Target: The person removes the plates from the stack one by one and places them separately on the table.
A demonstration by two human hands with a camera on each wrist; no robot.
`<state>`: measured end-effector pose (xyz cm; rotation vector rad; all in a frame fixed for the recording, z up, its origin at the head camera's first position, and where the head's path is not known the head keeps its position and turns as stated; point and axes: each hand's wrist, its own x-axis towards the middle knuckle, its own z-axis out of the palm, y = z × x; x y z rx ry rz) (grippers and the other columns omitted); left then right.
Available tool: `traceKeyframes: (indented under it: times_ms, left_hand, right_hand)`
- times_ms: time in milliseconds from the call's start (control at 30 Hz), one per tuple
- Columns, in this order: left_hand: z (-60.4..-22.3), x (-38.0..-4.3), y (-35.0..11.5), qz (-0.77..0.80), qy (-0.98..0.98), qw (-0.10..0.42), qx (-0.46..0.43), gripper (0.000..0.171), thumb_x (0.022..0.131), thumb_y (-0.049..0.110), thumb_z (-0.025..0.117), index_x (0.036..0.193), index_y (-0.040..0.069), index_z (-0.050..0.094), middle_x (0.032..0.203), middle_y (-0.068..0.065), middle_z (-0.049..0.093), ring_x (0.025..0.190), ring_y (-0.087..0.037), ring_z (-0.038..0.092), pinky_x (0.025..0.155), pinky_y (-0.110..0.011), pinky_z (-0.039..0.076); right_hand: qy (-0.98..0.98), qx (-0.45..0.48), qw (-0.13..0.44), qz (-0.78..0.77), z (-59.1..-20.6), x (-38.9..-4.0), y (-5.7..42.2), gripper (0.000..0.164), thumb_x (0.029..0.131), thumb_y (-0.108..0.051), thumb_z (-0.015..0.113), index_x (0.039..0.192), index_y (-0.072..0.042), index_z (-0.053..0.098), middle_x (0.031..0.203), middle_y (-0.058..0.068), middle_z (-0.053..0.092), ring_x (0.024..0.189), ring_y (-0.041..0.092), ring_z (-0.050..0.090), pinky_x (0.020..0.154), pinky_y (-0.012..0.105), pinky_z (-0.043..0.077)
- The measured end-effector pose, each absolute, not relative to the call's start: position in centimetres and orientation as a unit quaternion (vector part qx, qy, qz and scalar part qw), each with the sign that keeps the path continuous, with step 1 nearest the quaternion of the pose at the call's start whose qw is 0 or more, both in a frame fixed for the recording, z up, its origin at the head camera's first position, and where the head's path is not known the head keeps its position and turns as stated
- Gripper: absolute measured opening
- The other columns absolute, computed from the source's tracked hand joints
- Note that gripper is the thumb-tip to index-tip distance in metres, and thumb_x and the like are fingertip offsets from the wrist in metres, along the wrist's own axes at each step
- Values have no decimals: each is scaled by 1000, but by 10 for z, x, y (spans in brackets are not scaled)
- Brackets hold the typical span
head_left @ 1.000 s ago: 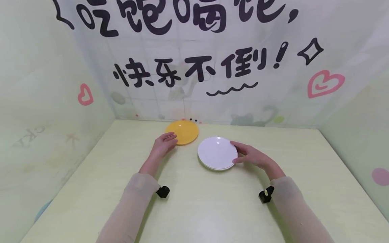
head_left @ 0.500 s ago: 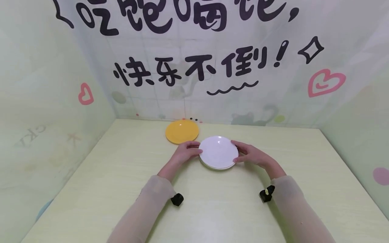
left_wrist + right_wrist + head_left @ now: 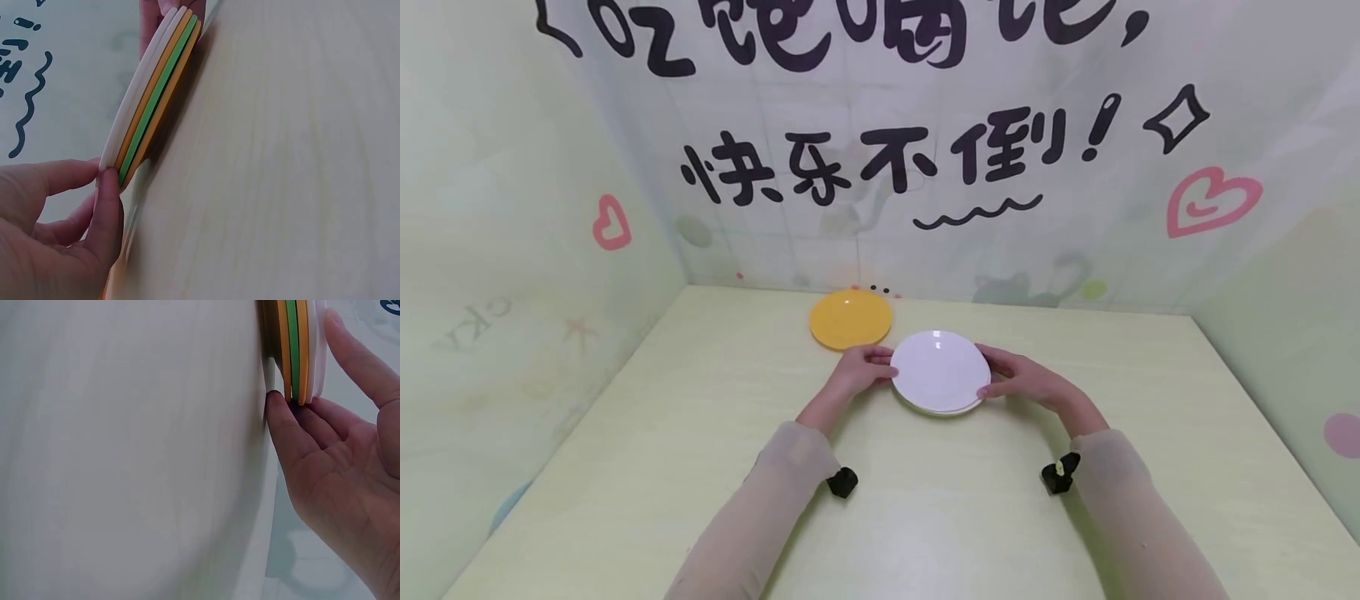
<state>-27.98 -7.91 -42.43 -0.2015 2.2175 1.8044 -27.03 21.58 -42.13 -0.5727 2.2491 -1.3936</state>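
A stack of round plates (image 3: pixel 940 371), white on top, stands in the middle of the table in the head view. In the left wrist view its edge shows white, orange and green layers (image 3: pixel 150 103). My left hand (image 3: pixel 852 372) holds the stack's left rim, thumb and fingers at the edge. On the opposite side my right hand (image 3: pixel 1033 383) grips the right rim. The right wrist view shows that thumb on the white top plate (image 3: pixel 317 356) and the fingers at the lower edge. A yellow-orange plate (image 3: pixel 850 319) lies behind my left hand.
The pale wooden table (image 3: pixel 940 517) meets a printed back wall (image 3: pixel 760 258) just beyond the yellow-orange plate. Side walls rise at left and right. A black wrist device (image 3: pixel 842 482) sits at each sleeve.
My left hand has moved right, from the yellow-orange plate to the left rim of the plate stack. The right hand stays at the stack's right rim.
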Motion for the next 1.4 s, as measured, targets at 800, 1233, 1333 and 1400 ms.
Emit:
traceKeyframes:
  times_ms: [800,1233,1333,1400]
  left_hand:
    - [-423,-277,-92,678,718,127,-92,44,89,-4,70,132,4,61,118,-13,64,80,-11,63,69,-23,63]
    - [-409,-281,-109,702,698,108,-95,46,91,-3,67,135,4,58,124,-12,61,93,-16,65,92,-31,61]
    - [-407,-283,-115,706,694,103,-92,47,92,-3,66,137,4,56,125,-12,60,91,-14,65,93,-31,61]
    - [-407,-285,-120,708,693,99,-94,47,92,-2,66,138,4,55,124,-11,60,89,-13,66,91,-30,61]
  right_hand:
    - [802,-198,226,-516,-422,-272,213,80,94,-14,69,157,-1,22,164,22,20,153,40,15,126,56,16]
    - [812,-183,225,-506,-423,-270,213,74,95,-12,67,156,0,26,164,24,19,153,42,15,126,57,17]
    - [809,-186,225,-511,-423,-270,214,75,95,-10,66,156,0,23,164,24,17,153,42,14,126,57,16]
    - [806,-189,225,-514,-423,-270,215,76,95,-8,65,157,1,21,164,24,16,153,42,13,126,56,15]
